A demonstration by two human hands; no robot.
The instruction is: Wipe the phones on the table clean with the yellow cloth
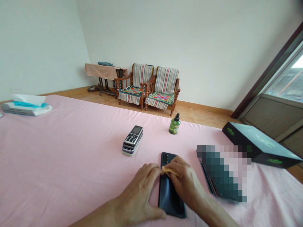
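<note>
A dark smartphone lies face down on the pink sheet, its camera block at the far end. Along its left side my left hand holds it, fingertips near the upper edge and thumb at the lower left corner. Pinched in my right hand is a small yellow cloth, pressed onto the upper part of the phone's back. Most of the cloth is hidden under the fingers. Left of and beyond the phone stands a stack of phones with a silver-black keypad phone on top.
A green spray bottle stands beyond the phone. To the right lie a dark, partly pixelated object and a black box. A tissue pack is at the far left. Two wooden chairs stand past the pink sheet's edge.
</note>
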